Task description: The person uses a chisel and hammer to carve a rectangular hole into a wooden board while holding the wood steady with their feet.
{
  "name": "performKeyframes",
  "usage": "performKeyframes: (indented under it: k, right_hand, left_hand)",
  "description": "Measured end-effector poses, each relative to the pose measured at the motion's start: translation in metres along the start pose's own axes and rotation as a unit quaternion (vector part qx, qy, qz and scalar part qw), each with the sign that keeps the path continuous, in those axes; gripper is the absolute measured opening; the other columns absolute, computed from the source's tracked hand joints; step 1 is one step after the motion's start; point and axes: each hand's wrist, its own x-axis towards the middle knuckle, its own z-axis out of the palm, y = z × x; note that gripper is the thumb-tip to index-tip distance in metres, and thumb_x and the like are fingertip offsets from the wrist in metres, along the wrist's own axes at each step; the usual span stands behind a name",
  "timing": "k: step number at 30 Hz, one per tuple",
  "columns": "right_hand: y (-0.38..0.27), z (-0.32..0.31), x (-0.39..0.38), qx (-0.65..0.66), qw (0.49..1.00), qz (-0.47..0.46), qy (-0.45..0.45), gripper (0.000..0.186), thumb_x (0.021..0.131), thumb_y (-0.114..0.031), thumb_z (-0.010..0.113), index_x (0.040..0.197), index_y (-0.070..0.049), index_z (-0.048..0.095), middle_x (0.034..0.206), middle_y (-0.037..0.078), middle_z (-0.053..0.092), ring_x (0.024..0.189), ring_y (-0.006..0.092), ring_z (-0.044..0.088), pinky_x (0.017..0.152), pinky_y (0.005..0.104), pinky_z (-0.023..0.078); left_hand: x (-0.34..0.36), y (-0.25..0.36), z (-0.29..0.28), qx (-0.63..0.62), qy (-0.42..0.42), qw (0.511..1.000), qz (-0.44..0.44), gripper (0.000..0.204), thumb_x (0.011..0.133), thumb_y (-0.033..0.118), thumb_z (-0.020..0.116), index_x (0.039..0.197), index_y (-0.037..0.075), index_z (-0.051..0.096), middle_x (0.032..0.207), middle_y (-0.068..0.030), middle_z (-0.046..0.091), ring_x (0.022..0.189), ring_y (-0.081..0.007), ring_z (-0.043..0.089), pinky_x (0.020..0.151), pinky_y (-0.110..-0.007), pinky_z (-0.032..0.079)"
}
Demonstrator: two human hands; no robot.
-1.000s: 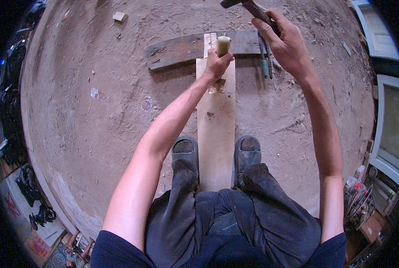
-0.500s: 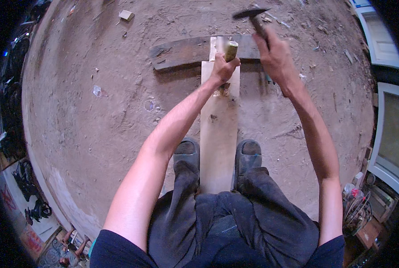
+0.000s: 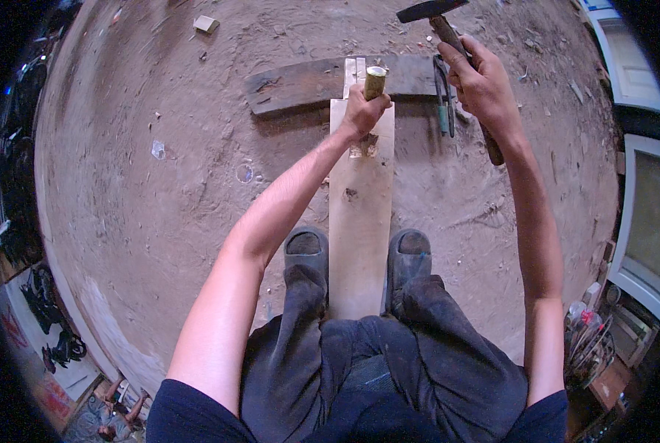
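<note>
My left hand [image 3: 365, 112] is wrapped round the yellowish wooden handle of a chisel [image 3: 375, 83]. Its pale butt end points up, and the hand hides most of the blade. Just below the fist, a rough notch [image 3: 365, 148] with splintered wood is cut in a pale plank [image 3: 359, 221]. The plank runs from between my legs to a dark thick beam [image 3: 293, 90]. Raised to the right of the chisel, my right hand [image 3: 485, 88] grips a hammer [image 3: 433, 10] by its wooden handle. The hammer's dark head is apart from the chisel.
A tool with green and dark handles [image 3: 443, 111] rests against the beam's right end. My sandalled feet [image 3: 306, 247] flank the plank on the dirt floor. A small block [image 3: 206, 25] lies far left. White-framed panels [image 3: 644, 221] stand at right; another person [image 3: 119, 417] is at lower left.
The hammer and my right hand have moved right and slightly back from the chisel, uncovering the green-handled tool. My left hand stays on the chisel, whose handle has shifted slightly left.
</note>
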Motion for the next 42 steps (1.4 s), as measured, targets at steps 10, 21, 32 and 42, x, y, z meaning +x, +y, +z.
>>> performKeyframes:
  k: [10,21,32,42]
  right_hand:
    - [-0.006,0.008,-0.009,0.003,0.972,-0.212,0.096,0.023,0.097,-0.029,0.059,0.095,-0.006,0.058,0.065,-0.006,0.047,0.052,0.0024,0.037,0.046,0.0207,0.028]
    - [-0.002,0.021,-0.018,-0.079,0.995,-0.054,0.024,0.031,0.092,-0.031,0.058,0.099,-0.001,0.060,0.079,0.026,0.062,0.069,0.0413,0.061,0.063,0.0455,0.046]
    - [0.003,0.029,-0.029,-0.055,0.998,-0.023,0.038,0.029,0.094,-0.027,0.055,0.096,0.002,0.057,0.075,0.026,0.061,0.068,0.0402,0.062,0.063,0.0439,0.046]
    - [0.013,0.028,-0.028,-0.041,0.994,-0.068,0.076,0.030,0.096,-0.028,0.054,0.097,0.002,0.056,0.067,0.016,0.051,0.063,0.0173,0.050,0.059,0.0353,0.042]
  left_hand:
    - [0.001,-0.001,0.004,0.084,0.028,0.994,0.058,0.025,0.073,0.019,0.064,0.060,-0.001,0.055,0.051,-0.0023,0.052,0.050,-0.0100,0.048,0.047,-0.032,0.038]
    - [-0.009,0.007,0.006,0.118,0.021,0.991,0.056,0.026,0.073,0.017,0.066,0.060,-0.002,0.054,0.050,-0.0054,0.050,0.049,-0.0122,0.047,0.048,-0.035,0.039]
    - [-0.004,0.003,0.010,0.112,0.000,0.991,0.068,0.027,0.072,0.015,0.068,0.060,-0.001,0.051,0.049,-0.0049,0.047,0.050,-0.0116,0.046,0.048,-0.035,0.037]
    - [-0.005,0.000,0.012,0.120,-0.002,0.991,0.055,0.026,0.072,0.017,0.067,0.061,-0.001,0.053,0.051,-0.0047,0.048,0.051,-0.0123,0.046,0.049,-0.036,0.038]
